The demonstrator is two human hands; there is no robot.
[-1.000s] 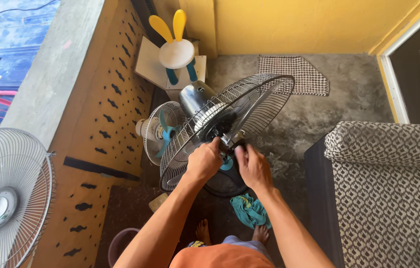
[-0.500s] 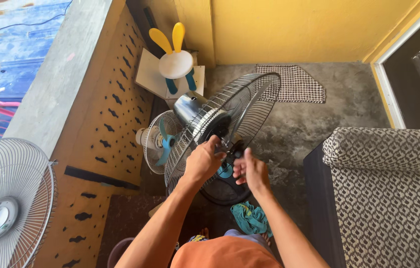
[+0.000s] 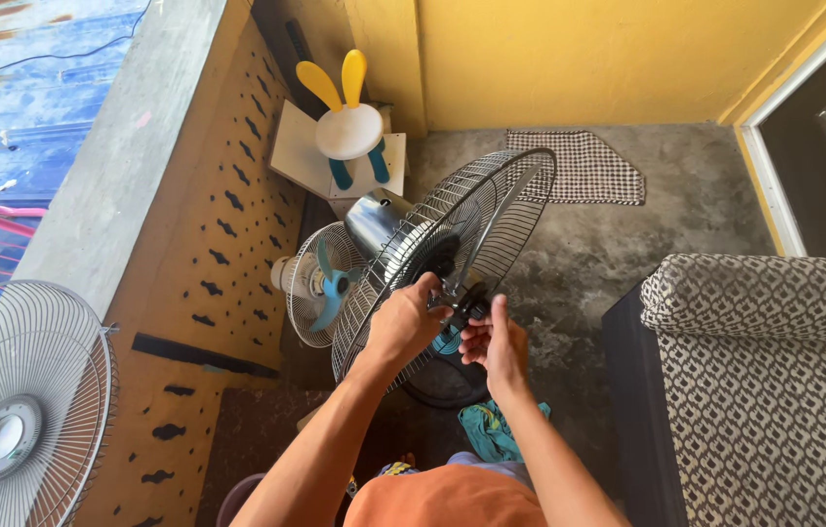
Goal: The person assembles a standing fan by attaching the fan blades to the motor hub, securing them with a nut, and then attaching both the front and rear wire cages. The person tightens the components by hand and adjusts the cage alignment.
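Both bare forearms are reaching forward from the bottom of the view, angling in toward each other so the hands are meeting near the middle. The left hand is sitting a bit higher, knuckles up, wrist pretty straight, fingers curling forward and down into a closed grip. The right hand is sitting just beside it and slightly lower, palm turning inward toward the left, thumb sticking up, fingers loosely bent and pinching at the tips. The two hands are nearly touching. Elbows are staying low and tucked close to the body.
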